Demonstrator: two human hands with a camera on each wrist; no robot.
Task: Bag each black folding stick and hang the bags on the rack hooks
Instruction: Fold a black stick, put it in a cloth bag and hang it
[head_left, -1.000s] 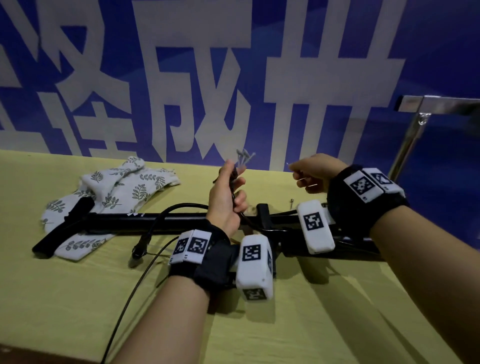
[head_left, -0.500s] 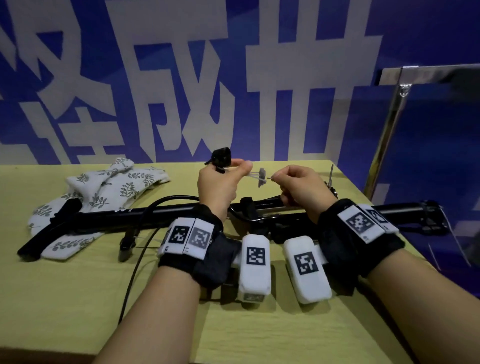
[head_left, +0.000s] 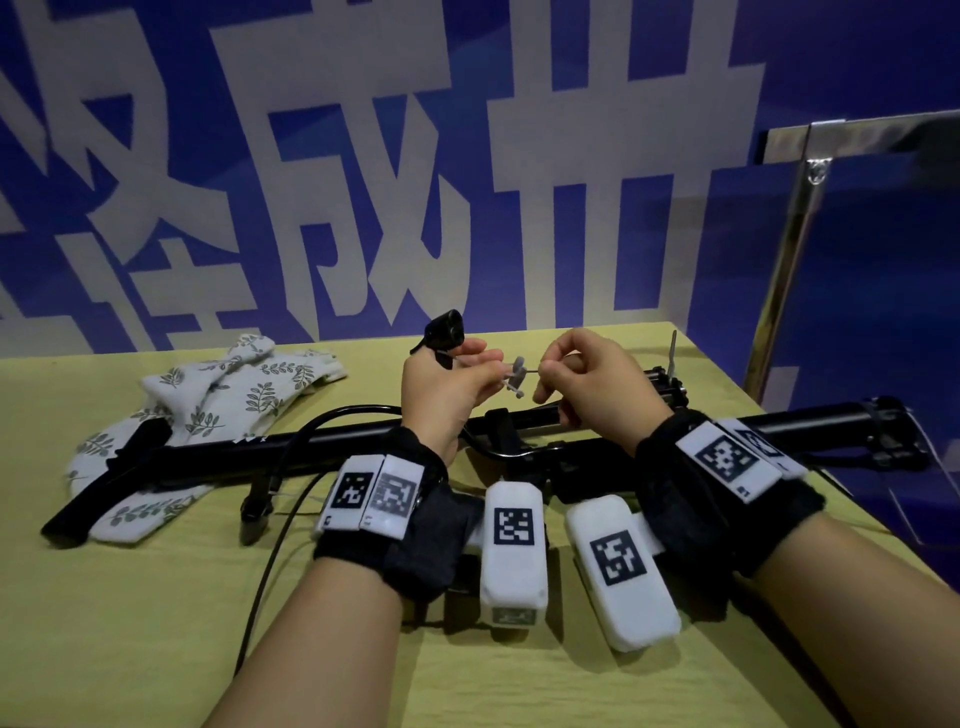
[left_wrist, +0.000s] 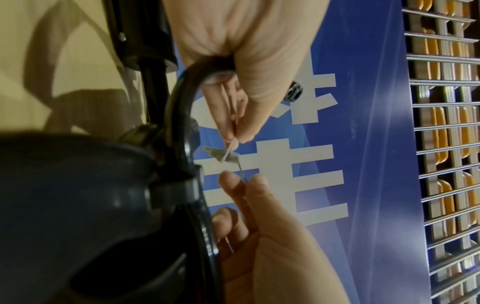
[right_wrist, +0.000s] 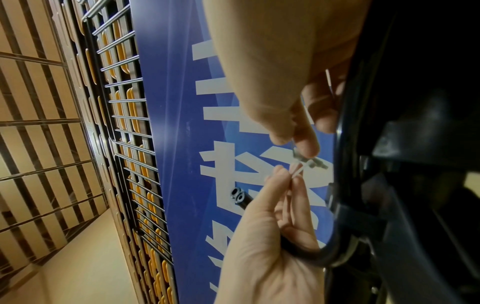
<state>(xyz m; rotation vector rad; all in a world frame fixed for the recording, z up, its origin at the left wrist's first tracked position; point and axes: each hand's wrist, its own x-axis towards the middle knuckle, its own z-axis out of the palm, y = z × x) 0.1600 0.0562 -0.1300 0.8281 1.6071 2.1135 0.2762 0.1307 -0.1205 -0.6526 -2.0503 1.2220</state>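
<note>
Both hands up over the table (head_left: 156, 623). Left hand (head_left: 447, 384) pinches a thin strip plus a black cable; right hand (head_left: 587, 384) pinches a fine wire; a small grey clip (head_left: 516, 375) hangs between them. Black folding stick (head_left: 322, 452) lies directly below the wrists, long axis left-right. Leaf-print bag (head_left: 228, 395) sits far left under the stick's end, so I judge the left hand nearer.
</note>
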